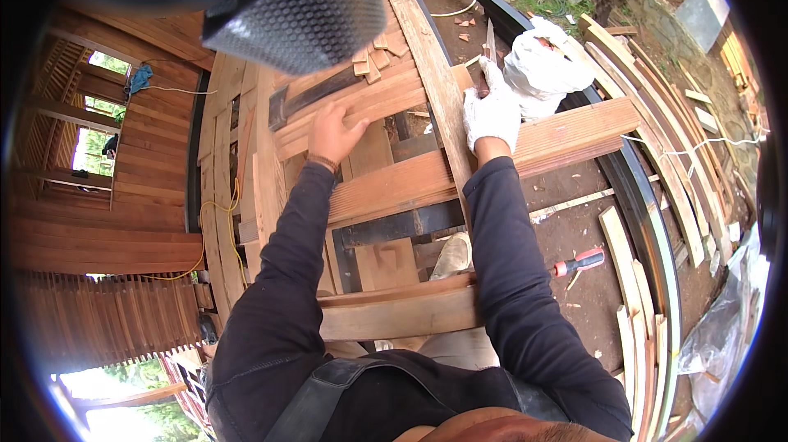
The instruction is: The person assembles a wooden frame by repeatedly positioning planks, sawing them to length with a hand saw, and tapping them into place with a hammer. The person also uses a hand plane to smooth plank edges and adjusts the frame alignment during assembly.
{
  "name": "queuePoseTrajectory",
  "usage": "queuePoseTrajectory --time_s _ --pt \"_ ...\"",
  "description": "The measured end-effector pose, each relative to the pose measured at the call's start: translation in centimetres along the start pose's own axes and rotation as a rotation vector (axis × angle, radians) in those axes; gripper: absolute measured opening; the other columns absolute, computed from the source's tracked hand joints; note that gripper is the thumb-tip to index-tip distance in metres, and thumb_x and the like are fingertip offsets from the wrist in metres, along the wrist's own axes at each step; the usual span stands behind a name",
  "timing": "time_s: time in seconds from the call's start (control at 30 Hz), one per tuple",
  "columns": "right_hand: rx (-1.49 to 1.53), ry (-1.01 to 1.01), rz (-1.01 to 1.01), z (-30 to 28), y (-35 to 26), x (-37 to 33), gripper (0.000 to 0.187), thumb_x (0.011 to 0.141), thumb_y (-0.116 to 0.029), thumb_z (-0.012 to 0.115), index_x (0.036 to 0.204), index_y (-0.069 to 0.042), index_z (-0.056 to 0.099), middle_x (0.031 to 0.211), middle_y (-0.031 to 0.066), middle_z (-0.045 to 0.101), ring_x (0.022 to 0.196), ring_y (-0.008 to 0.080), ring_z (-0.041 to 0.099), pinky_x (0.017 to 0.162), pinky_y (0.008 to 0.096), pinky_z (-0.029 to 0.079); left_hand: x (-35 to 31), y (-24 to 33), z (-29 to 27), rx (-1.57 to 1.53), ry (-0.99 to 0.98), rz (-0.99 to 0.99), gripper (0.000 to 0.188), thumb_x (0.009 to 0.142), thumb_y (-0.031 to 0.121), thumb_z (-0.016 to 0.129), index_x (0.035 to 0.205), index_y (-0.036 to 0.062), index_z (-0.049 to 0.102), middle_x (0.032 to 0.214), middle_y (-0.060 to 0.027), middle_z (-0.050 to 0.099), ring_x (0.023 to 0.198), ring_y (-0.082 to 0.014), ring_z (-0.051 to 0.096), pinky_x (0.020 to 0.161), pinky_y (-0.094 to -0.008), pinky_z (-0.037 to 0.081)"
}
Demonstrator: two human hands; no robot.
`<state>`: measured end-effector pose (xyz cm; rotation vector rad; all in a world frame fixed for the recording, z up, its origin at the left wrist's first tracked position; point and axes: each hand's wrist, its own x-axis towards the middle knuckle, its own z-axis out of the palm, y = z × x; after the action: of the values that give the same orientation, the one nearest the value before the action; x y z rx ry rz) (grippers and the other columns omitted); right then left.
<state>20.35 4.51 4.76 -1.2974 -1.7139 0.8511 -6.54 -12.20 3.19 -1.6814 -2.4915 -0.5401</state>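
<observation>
My bare left hand (335,134) rests on a reddish wooden board (390,93), its thumb spread away from the fingers. My right hand (492,114) wears a white work glove and is closed round a hand tool with a narrow, pointed metal blade (490,40); the blade points away from me, and its exact kind is unclear. Just left of the glove runs a long, rough plank (427,56). Under my right wrist a thick grooved board (566,134) sticks out to the right. Several small wood offcuts (373,60) lie beyond my left hand.
A white sack (546,64) sits right of the glove. A red-handled tool (579,262) is at the right, above the dirt. Long timber strips (657,138) lie beside a black steel beam (652,220). Gaps show between the boards near my boot (451,257). A yellow cord (217,206) trails left.
</observation>
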Motion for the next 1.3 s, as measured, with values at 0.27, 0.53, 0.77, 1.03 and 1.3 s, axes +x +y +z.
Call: queuePoseTrajectory --time_s 0.27,0.53,0.77,1.03,1.3 --pt "-0.003 -0.013 0.007 0.1 -0.1 -0.7 0.055 0.091 -0.011 0.071 0.145 -0.018 0.061 0.112 0.0165 0.073 0.101 0.0314 0.072 0.092 0.0405 0.055 15.8 -0.1 1.4 -0.006 -0.058 -0.406 0.068 0.08 0.059 0.081 0.118 0.0021 0.077 0.104 -0.0204 0.078 0.1 -0.0328 0.075 0.087 -0.041 0.057" --pt "0.022 -0.01 -0.018 0.9 -0.1 -1.0 0.055 0.092 -0.011 0.069 0.145 -0.02 0.061 0.113 0.0152 0.074 0.102 0.0312 0.072 0.092 0.0414 0.055 13.0 -8.3 1.4 0.209 0.305 -0.365 0.042 0.091 0.044 0.074 0.111 0.0079 0.08 0.099 -0.0211 0.078 0.088 -0.0339 0.076 0.082 -0.0433 0.059" --pt "0.006 -0.024 0.025 0.0 0.1 -0.6 0.055 0.091 -0.012 0.069 0.145 -0.022 0.062 0.107 0.0133 0.075 0.098 0.0301 0.072 0.091 0.041 0.055 -1.9 -4.1 -9.5 -0.735 0.576 -0.507 0.032 0.104 0.02 0.068 0.113 -0.0099 0.072 0.103 -0.0132 0.077 0.091 -0.0204 0.078 0.074 -0.0309 0.064" --pt "0.038 -0.018 -0.065 1.2 1.8 -0.1 0.056 0.092 -0.014 0.069 0.147 -0.02 0.061 0.11 0.0159 0.077 0.099 0.0301 0.073 0.091 0.0398 0.055 -20.2 -4.1 -15.0 -1.297 0.653 -0.667 0.023 0.106 0.021 0.067 0.118 0.0025 0.059 0.107 -0.0123 0.072 0.094 -0.0258 0.076 0.079 -0.0343 0.065" --pt "-0.145 0.012 -0.119 1.4 1.0 -0.8 0.053 0.094 -0.013 0.065 0.146 -0.023 0.061 0.118 0.0141 0.077 0.104 0.0305 0.074 0.092 0.0398 0.055 -22.7 -3.2 -7.3 -1.361 0.486 -1.021 0.029 0.103 0.019 0.071 0.123 0.0026 0.057 0.096 -0.0092 0.069 0.085 -0.0207 0.073 0.072 -0.0316 0.064"
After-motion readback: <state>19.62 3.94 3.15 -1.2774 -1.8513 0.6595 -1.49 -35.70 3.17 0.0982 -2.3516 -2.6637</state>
